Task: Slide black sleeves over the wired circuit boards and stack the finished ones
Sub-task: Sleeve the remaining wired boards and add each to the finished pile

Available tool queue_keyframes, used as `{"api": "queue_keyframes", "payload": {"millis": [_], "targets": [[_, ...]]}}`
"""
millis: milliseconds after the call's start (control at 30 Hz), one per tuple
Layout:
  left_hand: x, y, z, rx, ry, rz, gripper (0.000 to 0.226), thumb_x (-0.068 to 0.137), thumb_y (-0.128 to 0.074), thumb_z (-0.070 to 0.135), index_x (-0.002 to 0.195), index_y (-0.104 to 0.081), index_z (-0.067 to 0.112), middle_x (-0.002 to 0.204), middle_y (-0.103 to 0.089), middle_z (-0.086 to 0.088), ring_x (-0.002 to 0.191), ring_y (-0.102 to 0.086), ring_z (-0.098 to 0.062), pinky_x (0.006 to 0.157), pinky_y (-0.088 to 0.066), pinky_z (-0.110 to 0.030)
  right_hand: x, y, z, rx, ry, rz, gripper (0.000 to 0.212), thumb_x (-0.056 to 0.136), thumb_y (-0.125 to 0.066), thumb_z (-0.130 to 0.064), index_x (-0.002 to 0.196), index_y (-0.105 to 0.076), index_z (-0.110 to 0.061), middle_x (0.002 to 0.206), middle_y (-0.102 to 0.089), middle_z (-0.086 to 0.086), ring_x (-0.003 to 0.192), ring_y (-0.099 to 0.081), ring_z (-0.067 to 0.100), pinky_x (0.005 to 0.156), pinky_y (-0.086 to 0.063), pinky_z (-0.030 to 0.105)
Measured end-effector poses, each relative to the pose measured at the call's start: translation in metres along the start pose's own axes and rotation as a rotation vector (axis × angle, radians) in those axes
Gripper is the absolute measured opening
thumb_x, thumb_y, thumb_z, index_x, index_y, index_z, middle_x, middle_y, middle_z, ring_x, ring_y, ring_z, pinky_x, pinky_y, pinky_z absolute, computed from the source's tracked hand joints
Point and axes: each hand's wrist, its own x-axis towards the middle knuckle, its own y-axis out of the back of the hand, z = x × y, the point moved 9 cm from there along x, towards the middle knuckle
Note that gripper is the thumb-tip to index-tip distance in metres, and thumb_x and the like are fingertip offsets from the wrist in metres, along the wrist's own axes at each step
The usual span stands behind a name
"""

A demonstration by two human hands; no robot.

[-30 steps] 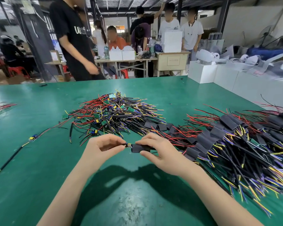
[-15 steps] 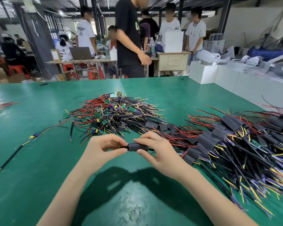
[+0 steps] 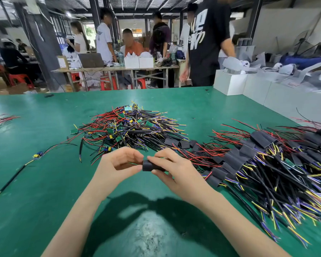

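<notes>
Above the green table (image 3: 35,182) I hold a black sleeve (image 3: 150,165) between both hands. My right hand (image 3: 176,173) grips the sleeve from the right. My left hand (image 3: 117,164) pinches thin wires at the sleeve's left mouth; the circuit board is hidden inside or behind my fingers. A pile of bare wired circuit boards (image 3: 126,127) lies just beyond my hands. A large stack of sleeved boards (image 3: 267,158) with black, red, yellow and purple wires spreads to the right. A few loose black sleeves (image 3: 176,142) lie between the two piles.
One stray wired board (image 3: 37,155) with a long black lead lies at the left. More red wires (image 3: 0,118) sit at the far left edge. White boxes (image 3: 230,80) line the table's far right. Several people stand beyond the table.
The sleeve has slid left over the board, so the board's exposed end is now covered. A person in a black shirt has walked from left to right behind the table.
</notes>
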Motion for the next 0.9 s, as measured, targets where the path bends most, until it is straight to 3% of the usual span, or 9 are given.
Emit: {"api": "queue_keyframes", "payload": {"millis": [133,267,367,433,533,600,667,767,900], "targets": [[0.001,0.006,0.008,0.010,-0.051,0.075,0.020,0.079,-0.069,0.008,0.099,-0.068,0.005,0.097,-0.072,-0.003,0.090,-0.067,-0.009,0.082,-0.050,-0.015,0.006,0.029,-0.017,-0.156,0.086,0.074,0.030,0.090,-0.064,-0.017,0.119,-0.064,-0.008,0.111,-0.060,0.008,0.095,-0.062,0.024,0.078,-0.054,0.038],[0.004,0.028,0.001,0.098,-0.048,0.216,0.020,0.085,-0.066,-0.004,0.103,-0.069,0.004,0.103,-0.071,-0.005,0.094,-0.064,-0.006,0.085,-0.048,-0.013,-0.005,0.098,-0.007,-0.266,0.042,0.320,0.030,0.093,-0.062,-0.022,0.121,-0.064,-0.011,0.114,-0.057,0.002,0.100,-0.057,0.012,0.089,-0.046,0.022],[0.005,0.030,-0.011,0.164,-0.003,0.235,0.022,0.085,-0.067,-0.005,0.099,-0.070,0.011,0.101,-0.071,-0.004,0.093,-0.064,-0.010,0.083,-0.048,-0.012,-0.032,0.155,0.040,-0.520,-0.237,0.463,0.030,0.088,-0.068,-0.021,0.117,-0.067,-0.012,0.108,-0.061,0.005,0.095,-0.058,0.023,0.082,-0.049,0.033],[0.006,0.023,-0.019,0.206,0.014,0.195,0.024,0.085,-0.068,-0.005,0.095,-0.070,0.016,0.097,-0.072,0.002,0.091,-0.065,-0.012,0.080,-0.050,-0.013,-0.057,0.175,0.082,-0.708,-0.503,0.412,0.028,0.085,-0.070,-0.019,0.110,-0.071,-0.007,0.103,-0.065,0.013,0.095,-0.054,0.037,0.080,-0.048,0.046],[0.006,0.015,-0.030,0.293,0.053,0.144,0.025,0.085,-0.069,-0.003,0.091,-0.071,0.021,0.096,-0.071,0.009,0.093,-0.066,-0.013,0.079,-0.053,-0.023,-0.088,0.175,0.123,-0.736,-0.837,0.345,0.026,0.083,-0.070,-0.017,0.108,-0.071,-0.006,0.113,-0.063,0.017,0.108,-0.044,0.042,0.087,-0.040,0.052],[0.006,0.014,-0.036,0.371,0.071,0.154,0.024,0.084,-0.070,-0.001,0.091,-0.071,0.022,0.098,-0.071,0.009,0.095,-0.065,-0.015,0.083,-0.052,-0.029,-0.083,0.165,0.118,-0.725,-0.794,0.391,0.025,0.081,-0.071,-0.015,0.105,-0.072,-0.009,0.115,-0.062,0.016,0.110,-0.044,0.041,0.087,-0.038,0.051],[0.005,0.017,-0.042,0.475,0.088,0.184,0.024,0.084,-0.070,0.000,0.097,-0.071,0.020,0.101,-0.070,0.006,0.096,-0.064,-0.018,0.086,-0.049,-0.033,-0.060,0.149,0.099,-0.681,-0.619,0.437,0.022,0.079,-0.073,-0.014,0.101,-0.073,-0.012,0.109,-0.064,0.013,0.105,-0.050,0.040,0.083,-0.041,0.048],[0.005,0.021,-0.054,0.675,0.116,0.168,0.031,0.086,-0.066,0.001,0.115,-0.064,0.012,0.113,-0.066,-0.003,0.106,-0.057,-0.024,0.093,-0.041,-0.033,-0.017,0.106,0.088,-0.533,-0.421,0.309,0.017,0.080,-0.071,-0.015,0.096,-0.075,-0.014,0.103,-0.066,0.007,0.100,-0.056,0.035,0.083,-0.045,0.045],[0.006,0.020,-0.074,0.880,0.168,0.067,0.043,0.093,-0.058,0.010,0.135,-0.050,0.010,0.133,-0.055,-0.010,0.123,-0.045,-0.030,0.101,-0.035,-0.037,0.029,0.029,0.121,-0.587,-0.422,-0.121,0.029,0.088,-0.054,-0.012,0.114,-0.067,-0.016,0.118,-0.061,0.004,0.115,-0.050,0.028,0.090,-0.041,0.036]]}}
